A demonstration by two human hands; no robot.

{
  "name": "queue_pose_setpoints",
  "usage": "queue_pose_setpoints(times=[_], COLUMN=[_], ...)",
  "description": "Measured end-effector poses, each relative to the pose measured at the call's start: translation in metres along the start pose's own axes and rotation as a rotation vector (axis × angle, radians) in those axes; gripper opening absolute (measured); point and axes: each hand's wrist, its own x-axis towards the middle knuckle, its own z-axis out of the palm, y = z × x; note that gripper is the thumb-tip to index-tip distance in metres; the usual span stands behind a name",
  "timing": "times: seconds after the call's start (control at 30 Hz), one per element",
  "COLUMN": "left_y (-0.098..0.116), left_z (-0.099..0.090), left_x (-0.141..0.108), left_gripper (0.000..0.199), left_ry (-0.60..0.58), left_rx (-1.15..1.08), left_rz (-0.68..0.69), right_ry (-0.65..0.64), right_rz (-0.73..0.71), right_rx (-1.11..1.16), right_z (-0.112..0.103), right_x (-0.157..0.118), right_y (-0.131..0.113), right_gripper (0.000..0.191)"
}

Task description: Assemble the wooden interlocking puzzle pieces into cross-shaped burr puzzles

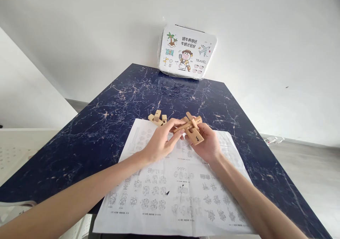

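Observation:
Between my two hands, above the paper, is a wooden interlocking puzzle (196,135) made of several crossed pieces, some with dark marks on their faces. My left hand (162,141) pinches one end of it from the left, thumb and fingers closed. My right hand (208,143) grips it from the right and below, with some fingers hidden behind the wood. Loose wooden puzzle pieces (157,115) lie in a small group just beyond my left hand, at the paper's far edge. Under both hands spreads a creased instruction sheet (170,182) printed with assembly drawings.
The dark blue marbled table (111,101) narrows toward a white wall. A white cartoon-printed case (187,53) in clear wrapping leans on the wall at the table's far edge. White perforated furniture (16,147) stands at the left.

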Motion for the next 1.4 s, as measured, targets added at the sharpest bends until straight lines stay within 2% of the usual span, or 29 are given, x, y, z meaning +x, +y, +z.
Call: queue_pose_setpoints(times=[0.17, 0.37, 0.57, 0.83, 1.0, 1.13, 1.3, 1.4], left_y=[0.002, -0.001, -0.001, -0.005, -0.001, 0.003, 0.004, 0.003], left_z=[0.0, 0.002, 0.004, 0.006, 0.005, 0.002, 0.0, 0.001], left_x=[0.0, -0.003, -0.005, -0.007, -0.005, -0.003, -0.003, -0.003], left_gripper=[0.017, 0.072, 0.064, 0.052, 0.069, 0.087, 0.086, 0.086], left_ry=[0.016, 0.024, -0.003, -0.01, -0.028, -0.056, -0.079, -0.076], left_rx=[0.055, 0.052, -0.002, 0.012, -0.027, -0.095, -0.136, -0.149], left_rz=[0.024, -0.003, -0.066, -0.068, -0.079, -0.189, -0.269, -0.272], right_ry=[-0.011, -0.077, -0.13, -0.151, -0.154, -0.137, -0.098, -0.11], right_rz=[-0.007, -0.024, -0.009, -0.005, 0.006, -0.002, -0.033, 0.005], right_rx=[-0.023, -0.094, -0.045, -0.055, 0.009, -0.009, -0.046, 0.004], right_z=[0.002, 0.006, 0.012, 0.009, 0.009, 0.009, 0.006, 0.003], right_x=[-0.001, -0.004, -0.006, -0.005, -0.006, -0.006, -0.006, -0.006], right_y=[0.001, 0.003, 0.004, 0.006, 0.007, 0.009, 0.01, 0.01], right_gripper=[0.016, 0.021, 0.016, 0.018, 0.018, 0.022, 0.022, 0.023])
